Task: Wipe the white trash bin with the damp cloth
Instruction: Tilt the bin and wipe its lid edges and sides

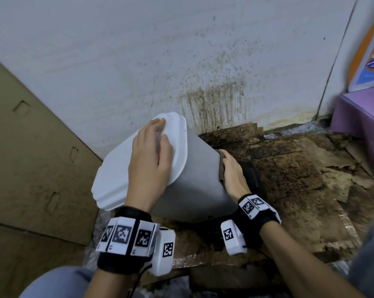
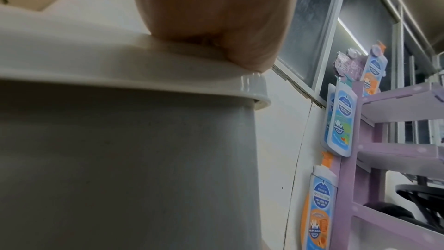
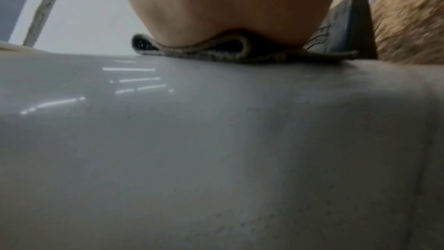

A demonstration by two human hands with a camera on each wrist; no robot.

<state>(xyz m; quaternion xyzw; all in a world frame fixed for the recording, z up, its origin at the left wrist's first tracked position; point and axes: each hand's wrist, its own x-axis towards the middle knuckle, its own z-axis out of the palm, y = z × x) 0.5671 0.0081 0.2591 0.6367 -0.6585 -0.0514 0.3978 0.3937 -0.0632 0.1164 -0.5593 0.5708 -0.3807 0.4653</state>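
The white trash bin (image 1: 194, 179) is tilted toward me and to the left, its lid (image 1: 119, 166) closed. My left hand (image 1: 149, 155) lies flat on the lid, fingers spread and reaching the far rim; the left wrist view shows the palm (image 2: 216, 26) pressing the lid edge (image 2: 144, 75). My right hand (image 1: 233, 173) presses a folded grey-brown cloth (image 1: 221, 166) against the bin's right side wall. In the right wrist view the cloth (image 3: 216, 52) is squashed flat between palm (image 3: 228, 7) and bin wall (image 3: 192, 140).
A stained white wall (image 1: 181, 61) stands behind the bin. Dirty, peeling cardboard (image 1: 289, 168) covers the floor on the right. A cardboard box (image 1: 31, 158) is on the left, and a purple shelf (image 1: 362, 117) with soap pouches (image 2: 338, 121) on the right. A black object (image 1: 250, 175) lies beside my right hand.
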